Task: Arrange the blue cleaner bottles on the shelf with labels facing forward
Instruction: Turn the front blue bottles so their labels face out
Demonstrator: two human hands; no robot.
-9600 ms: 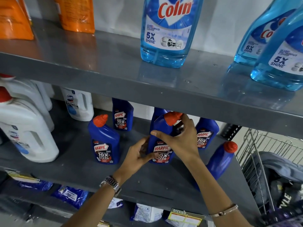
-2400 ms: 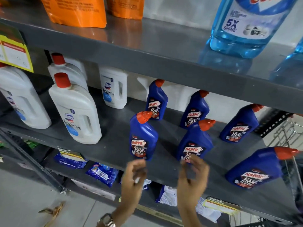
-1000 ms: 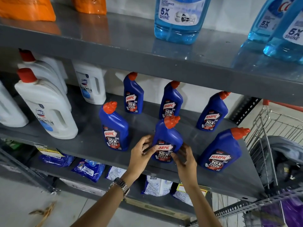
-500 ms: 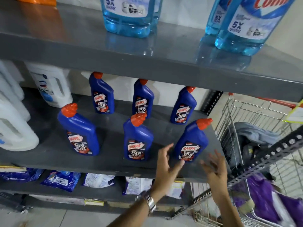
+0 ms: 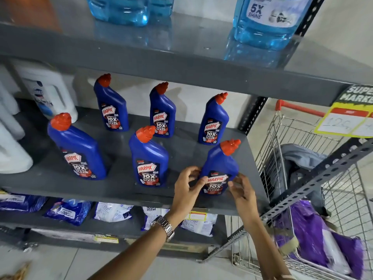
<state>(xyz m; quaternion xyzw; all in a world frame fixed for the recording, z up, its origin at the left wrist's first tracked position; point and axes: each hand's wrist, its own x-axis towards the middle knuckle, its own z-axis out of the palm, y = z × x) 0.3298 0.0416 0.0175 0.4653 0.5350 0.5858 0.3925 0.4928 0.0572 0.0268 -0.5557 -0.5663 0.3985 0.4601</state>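
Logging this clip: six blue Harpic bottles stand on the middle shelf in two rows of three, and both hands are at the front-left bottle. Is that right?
Not quite. The head view shows both hands, left hand and right hand, at the front-right bottle, not the front-left one. The rest holds: six blue Harpic bottles on the middle shelf, two rows of three.
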